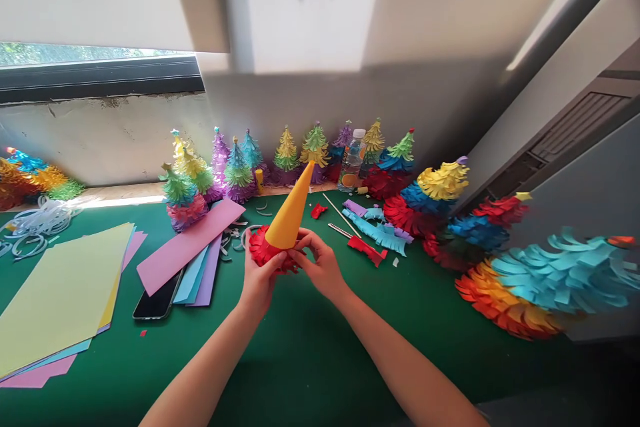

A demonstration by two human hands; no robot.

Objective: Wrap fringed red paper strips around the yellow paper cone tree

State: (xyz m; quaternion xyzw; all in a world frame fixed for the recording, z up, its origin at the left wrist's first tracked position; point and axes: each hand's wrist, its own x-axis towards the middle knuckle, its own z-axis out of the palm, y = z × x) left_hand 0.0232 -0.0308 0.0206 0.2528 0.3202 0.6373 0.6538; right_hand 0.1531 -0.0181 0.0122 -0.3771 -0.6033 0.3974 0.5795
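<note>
An orange paper cone point(294, 208) tilts up and to the right above the green table point(310, 353). A ring of red fringed paper point(261, 248) wraps its wide base. My left hand point(259, 280) grips the base from below, fingers closed on the red fringe. My right hand point(320, 263) pinches the fringe at the cone's right side, fingers pressed against it.
Stacked coloured paper sheets point(60, 293), a pink strip point(190, 243) and a black phone point(156, 301) lie at left. Finished paper trees point(237, 170) line the wall; more lie at right point(540, 280). A water bottle point(352, 160), blue fringe strips point(380, 230) and red scraps point(367, 250) sit behind my hands.
</note>
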